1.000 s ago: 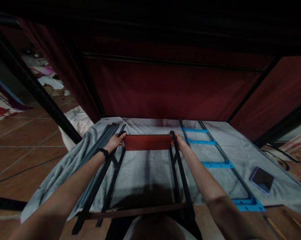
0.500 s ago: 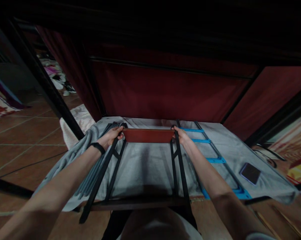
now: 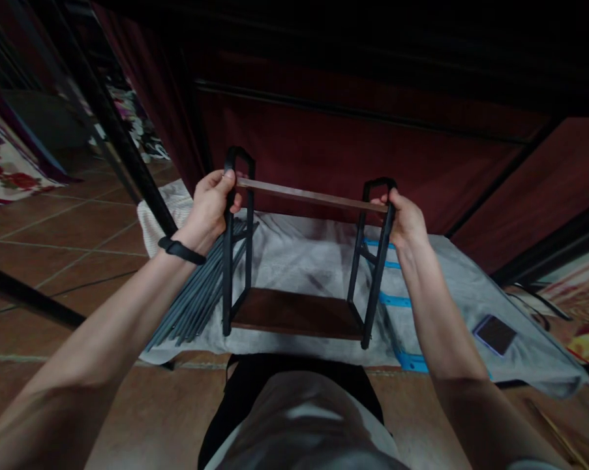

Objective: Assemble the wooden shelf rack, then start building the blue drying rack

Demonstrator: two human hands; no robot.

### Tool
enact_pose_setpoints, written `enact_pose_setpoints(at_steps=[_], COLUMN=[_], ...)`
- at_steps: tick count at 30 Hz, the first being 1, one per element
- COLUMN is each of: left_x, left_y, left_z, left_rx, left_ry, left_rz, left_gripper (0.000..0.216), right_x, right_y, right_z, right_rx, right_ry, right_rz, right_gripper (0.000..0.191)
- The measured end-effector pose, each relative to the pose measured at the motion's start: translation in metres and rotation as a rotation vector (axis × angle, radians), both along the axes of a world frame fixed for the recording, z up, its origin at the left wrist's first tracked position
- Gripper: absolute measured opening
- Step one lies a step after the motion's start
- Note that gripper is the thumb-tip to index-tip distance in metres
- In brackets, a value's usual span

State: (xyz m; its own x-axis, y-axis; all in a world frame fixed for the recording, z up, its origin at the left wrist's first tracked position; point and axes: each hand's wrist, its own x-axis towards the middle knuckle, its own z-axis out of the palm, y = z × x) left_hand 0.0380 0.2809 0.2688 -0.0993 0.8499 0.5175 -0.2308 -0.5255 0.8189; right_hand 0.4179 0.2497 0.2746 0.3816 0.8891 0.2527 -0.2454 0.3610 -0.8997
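A small two-tier shelf rack (image 3: pixel 301 313) with black metal side frames and brown wooden boards stands upright in front of me. My left hand (image 3: pixel 212 202), with a black band at the wrist, grips the top of the left side frame. My right hand (image 3: pixel 406 219) grips the top of the right side frame. The thin upper board (image 3: pixel 308 194) spans between both hands. The lower board rests near the grey cloth (image 3: pixel 294 261) spread on the floor.
A bundle of grey rods (image 3: pixel 196 297) lies on the cloth at left. A frame with blue crosspieces (image 3: pixel 394 300) lies at right, beside a dark phone (image 3: pixel 494 334). Dark red fabric panels and black poles rise behind. Tiled floor surrounds the cloth.
The rack lay flat on the cloth with my hands at its far end. Both hands have lifted that end, and the rack now stands upright.
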Motion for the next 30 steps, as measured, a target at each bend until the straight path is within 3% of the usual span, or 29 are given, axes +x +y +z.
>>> enact_pose_setpoints(at_steps=[4,10,17,24,30], left_x=[0.009,0.01,0.009,0.014,0.015], left_y=[-0.041,-0.084,-0.103,-0.128,-0.126], left_z=[-0.009,-0.034,-0.059,-0.065,-0.071], left_rx=[0.212,0.266,0.215,0.193,0.176], left_ry=[-0.057,-0.086,-0.066,-0.016,0.027], left_rz=[0.096,0.197,0.336,0.392,0.456], left_gripper=[0.026,0.022,0.023,0.023,0.024], right_x=[-0.011,-0.021,-0.033,-0.034,-0.037], right_y=[-0.031,-0.066,-0.1,-0.128,-0.13], right_z=[-0.008,-0.019,-0.029,-0.043,-0.047], right_rx=[0.148,0.287,0.309,0.362,0.356], right_ry=[-0.04,0.002,-0.1,-0.168,-0.192], right_rz=[-0.114,-0.136,-0.241,-0.327,-0.399], right_gripper=[0.04,0.03,0.031,0.033,0.035])
